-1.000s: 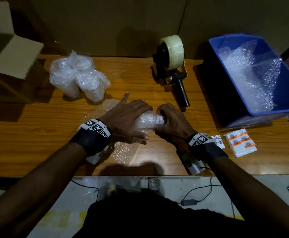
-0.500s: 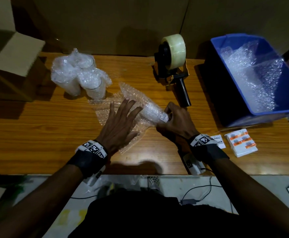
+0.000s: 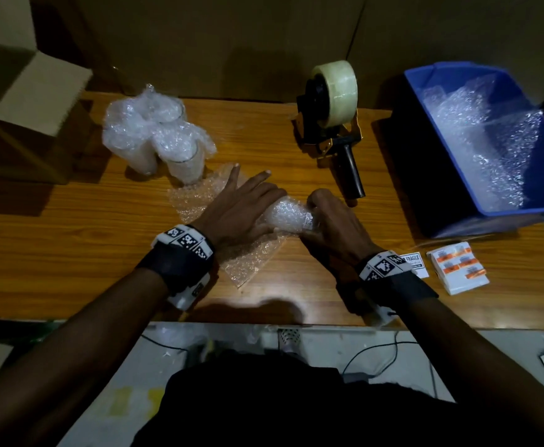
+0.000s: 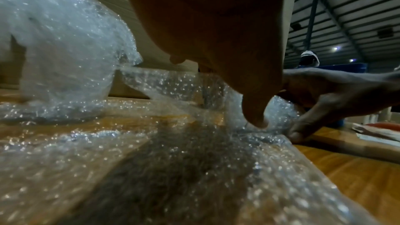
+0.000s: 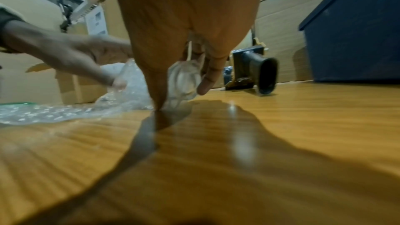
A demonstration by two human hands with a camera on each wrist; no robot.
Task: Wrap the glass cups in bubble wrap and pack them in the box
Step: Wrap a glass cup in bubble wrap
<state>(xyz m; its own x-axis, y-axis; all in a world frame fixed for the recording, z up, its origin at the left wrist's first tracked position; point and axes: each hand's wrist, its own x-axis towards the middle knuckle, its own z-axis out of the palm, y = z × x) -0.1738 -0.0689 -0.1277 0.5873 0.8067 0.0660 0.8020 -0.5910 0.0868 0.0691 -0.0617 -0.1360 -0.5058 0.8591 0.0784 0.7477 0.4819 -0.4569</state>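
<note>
A glass cup (image 3: 288, 217) lies on its side in the middle of the wooden table (image 3: 70, 253), partly rolled in a sheet of bubble wrap (image 3: 248, 259). My left hand (image 3: 241, 208) lies flat over the wrapped cup with straight fingers and presses the wrap down. My right hand (image 3: 328, 221) grips the cup's bare end; in the right wrist view the clear glass (image 5: 184, 79) sits between thumb and fingers. Several wrapped cups (image 3: 157, 137) stand at the back left. An open cardboard box (image 3: 22, 117) is at the far left.
A tape dispenser (image 3: 332, 114) stands behind my hands. A blue bin (image 3: 522, 201) with more bubble wrap (image 3: 483, 140) fills the right side. A stack of fragile labels (image 3: 457, 269) lies near my right wrist. The table's front edge is close to my body.
My left hand has slid forward over the roll and the raised flap of wrap has come down around the cup. My right hand has stayed on the cup's end.
</note>
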